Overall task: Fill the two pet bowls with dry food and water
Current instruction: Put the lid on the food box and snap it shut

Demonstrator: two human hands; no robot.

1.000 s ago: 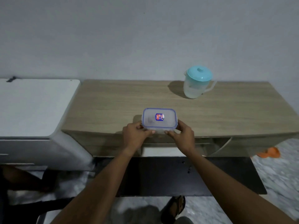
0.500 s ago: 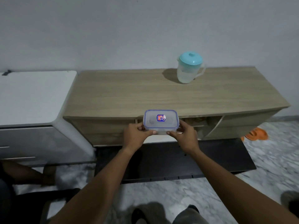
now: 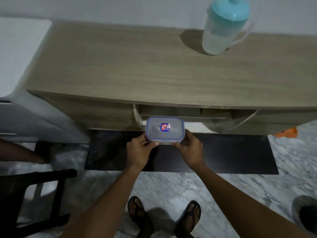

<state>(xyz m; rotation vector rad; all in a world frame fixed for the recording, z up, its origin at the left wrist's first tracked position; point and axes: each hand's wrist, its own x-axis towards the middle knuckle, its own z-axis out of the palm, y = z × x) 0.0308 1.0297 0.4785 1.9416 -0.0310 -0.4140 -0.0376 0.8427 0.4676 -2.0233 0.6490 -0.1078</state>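
A clear plastic container [image 3: 164,129] with a blue-rimmed lid and a small red-and-blue sticker is held in the air in front of the wooden cabinet [image 3: 137,71]. My left hand [image 3: 140,150] grips its near left corner and my right hand [image 3: 187,148] grips its near right corner. What is inside the container cannot be made out. A translucent water jug [image 3: 221,30] with a teal lid stands on the cabinet top at the far right. No pet bowl is in view.
A white unit [image 3: 18,48] adjoins the cabinet on the left. A black mat [image 3: 231,152] lies on the marbled floor below the cabinet. A dark chair frame [image 3: 34,194] stands at lower left. My sandalled feet [image 3: 163,219] show at the bottom. Something orange [image 3: 286,133] lies at right.
The container has come off the cabinet top and moved toward me and down, held in both hands. The view has tilted downward, so the floor and my feet now show.
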